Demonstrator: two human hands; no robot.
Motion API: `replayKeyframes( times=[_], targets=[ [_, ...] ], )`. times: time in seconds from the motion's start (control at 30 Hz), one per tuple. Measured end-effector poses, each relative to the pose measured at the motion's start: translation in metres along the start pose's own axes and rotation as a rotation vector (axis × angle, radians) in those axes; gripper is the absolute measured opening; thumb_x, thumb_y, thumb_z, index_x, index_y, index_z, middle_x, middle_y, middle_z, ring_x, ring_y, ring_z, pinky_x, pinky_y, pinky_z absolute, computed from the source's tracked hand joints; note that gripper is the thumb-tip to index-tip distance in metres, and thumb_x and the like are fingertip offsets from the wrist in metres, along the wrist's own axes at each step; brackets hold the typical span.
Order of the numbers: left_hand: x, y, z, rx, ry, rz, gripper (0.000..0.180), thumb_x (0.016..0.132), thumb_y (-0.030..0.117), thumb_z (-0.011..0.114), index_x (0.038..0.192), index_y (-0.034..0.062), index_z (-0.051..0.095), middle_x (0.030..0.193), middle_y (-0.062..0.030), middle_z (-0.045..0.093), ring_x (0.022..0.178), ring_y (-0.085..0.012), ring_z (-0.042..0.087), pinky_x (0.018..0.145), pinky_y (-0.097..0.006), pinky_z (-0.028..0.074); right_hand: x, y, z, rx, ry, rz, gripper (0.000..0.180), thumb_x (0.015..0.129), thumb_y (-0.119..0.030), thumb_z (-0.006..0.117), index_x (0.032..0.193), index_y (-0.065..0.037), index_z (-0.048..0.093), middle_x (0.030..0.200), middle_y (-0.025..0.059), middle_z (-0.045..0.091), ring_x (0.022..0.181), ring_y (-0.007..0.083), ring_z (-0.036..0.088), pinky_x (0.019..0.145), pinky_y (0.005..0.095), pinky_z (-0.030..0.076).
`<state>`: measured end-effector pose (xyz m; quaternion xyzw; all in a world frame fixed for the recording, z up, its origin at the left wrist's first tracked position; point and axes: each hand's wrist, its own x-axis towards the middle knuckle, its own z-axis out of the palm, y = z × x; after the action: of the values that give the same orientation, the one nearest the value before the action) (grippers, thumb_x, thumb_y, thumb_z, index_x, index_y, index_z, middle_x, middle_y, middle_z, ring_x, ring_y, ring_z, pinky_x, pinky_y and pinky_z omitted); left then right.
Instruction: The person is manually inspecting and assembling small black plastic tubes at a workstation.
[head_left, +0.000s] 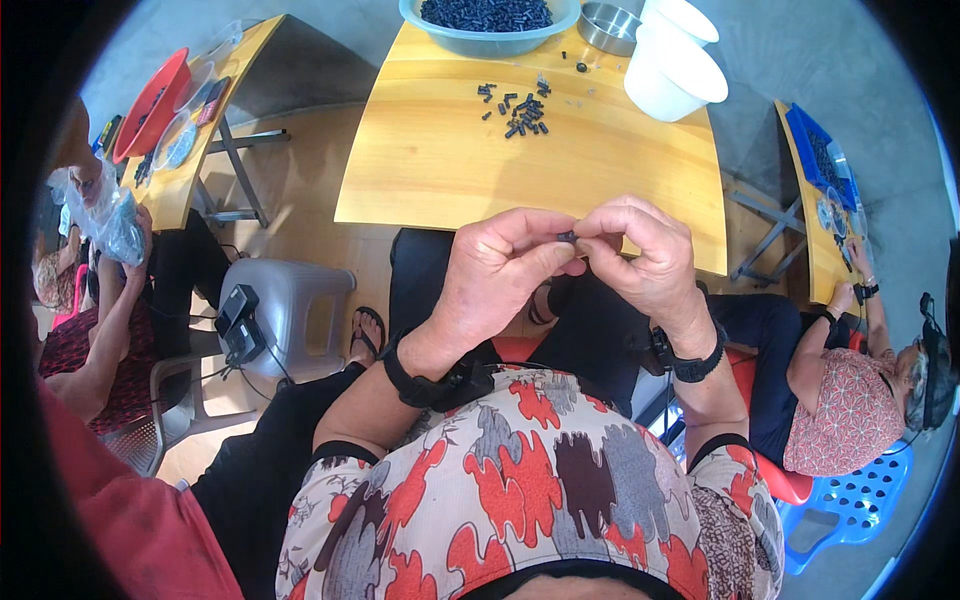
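Left hand (495,275) and right hand (645,245) both pinch 1 small dark piece (567,237); judgement: keep grips aligned, movement slow, pressure light.

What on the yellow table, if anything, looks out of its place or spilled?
One small thing looks slightly odd: a round black piece lies near the metal bowl, apart from the loose heap of black parts on the table. It looks stray, perhaps dropped. Nothing looks clearly damaged.
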<state>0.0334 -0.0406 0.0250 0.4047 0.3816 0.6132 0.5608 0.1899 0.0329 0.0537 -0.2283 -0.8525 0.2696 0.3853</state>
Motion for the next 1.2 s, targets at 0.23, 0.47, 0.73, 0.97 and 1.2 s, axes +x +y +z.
replayKeyframes(
  times=[0.23, 0.47, 0.73, 0.97, 1.2],
  targets=[
    [0.004, -0.006, -0.005, 0.058, 0.046, 0.02, 0.02, 0.083, -0.002, 0.06, 0.103, -0.0039, 0.062, 0.084, -0.0077, 0.065, 0.074, -0.0115, 0.062, 0.067, -0.023, 0.052, -0.004, 0.004, -0.002, 0.127, 0.031, 0.069, 0.013, 0.072, 0.006, 0.065, 0.083, -0.001, 0.064, 0.074, 0.004, 0.062, 0.061, 0.0087, 0.058, 0.054, 0.0215, 0.046],
    [0.004, -0.007, -0.004, -0.056, 0.069, 0.011, 0.02, 0.083, -0.001, 0.061, 0.104, -0.0023, 0.063, 0.084, -0.0072, 0.066, 0.073, -0.0098, 0.063, 0.066, -0.021, 0.052, -0.008, 0.0, -0.003, 0.383, 0.033, 0.297, 0.013, 0.079, 0.008, 0.059, 0.089, 0.001, 0.063, 0.082, 0.0031, 0.062, 0.074, 0.0068, 0.058, 0.066, 0.0199, 0.047],
    [0.003, -0.006, -0.004, -0.08, 0.053, 0.013, 0.021, 0.084, 0.0, 0.061, 0.104, -0.0021, 0.063, 0.088, -0.0072, 0.066, 0.074, -0.0104, 0.064, 0.067, -0.021, 0.054, -0.01, -0.002, -0.002, 0.397, -0.005, 0.309, 0.013, 0.082, 0.007, 0.056, 0.092, 0.002, 0.061, 0.085, 0.0034, 0.06, 0.077, 0.008, 0.059, 0.069, 0.02, 0.047],
    [0.002, -0.008, -0.004, -0.178, 0.044, -0.031, 0.021, 0.084, -0.001, 0.061, 0.105, -0.0024, 0.062, 0.091, -0.0087, 0.066, 0.075, -0.0114, 0.064, 0.067, -0.021, 0.055, -0.009, -0.002, 0.002, 0.417, 0.054, 0.347, 0.013, 0.08, 0.004, 0.059, 0.092, 0.0, 0.064, 0.084, 0.0025, 0.065, 0.073, 0.0055, 0.059, 0.065, 0.0198, 0.049],
    [0.0, -0.01, -0.002, -0.173, 0.05, 0.016, 0.021, 0.083, -0.001, 0.061, 0.104, -0.0027, 0.063, 0.091, -0.0093, 0.066, 0.076, -0.0111, 0.064, 0.067, -0.021, 0.055, -0.011, -0.001, 0.003, 0.457, 0.058, 0.37, 0.012, 0.081, 0.004, 0.059, 0.092, -0.001, 0.063, 0.084, 0.0016, 0.064, 0.073, 0.0041, 0.059, 0.065, 0.0189, 0.048]
  ],
)
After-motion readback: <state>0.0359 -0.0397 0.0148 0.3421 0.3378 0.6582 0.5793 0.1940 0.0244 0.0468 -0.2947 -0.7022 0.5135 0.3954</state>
